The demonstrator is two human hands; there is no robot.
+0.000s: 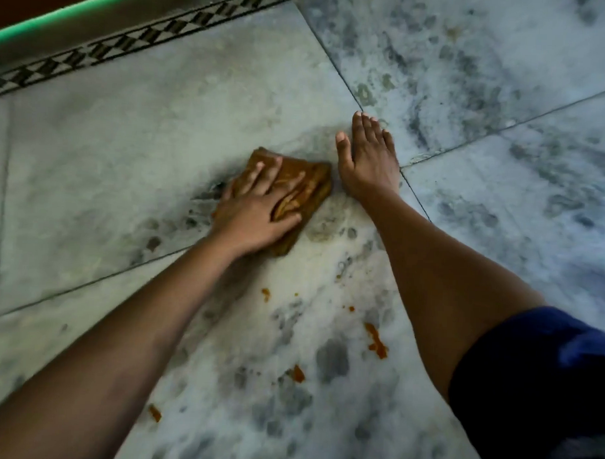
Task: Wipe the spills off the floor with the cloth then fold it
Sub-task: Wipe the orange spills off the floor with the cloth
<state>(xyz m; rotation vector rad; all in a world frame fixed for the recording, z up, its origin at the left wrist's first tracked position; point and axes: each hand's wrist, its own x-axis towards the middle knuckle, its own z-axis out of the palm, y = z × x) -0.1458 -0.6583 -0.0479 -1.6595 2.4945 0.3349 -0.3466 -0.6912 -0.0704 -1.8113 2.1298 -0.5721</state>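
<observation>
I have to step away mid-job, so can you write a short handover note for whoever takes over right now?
Hands: the left hand lies flat on the brown cloth, pressing it to the floor. The right hand is not in view.
Things: the cloth is bunched in rough folds, close beside a bare right foot.
Done: wiping is under way; how much is already cleaned cannot be told.
Left: several orange spills lie scattered on the tile nearer the person than the cloth. Wipe those, then fold the cloth.
</observation>
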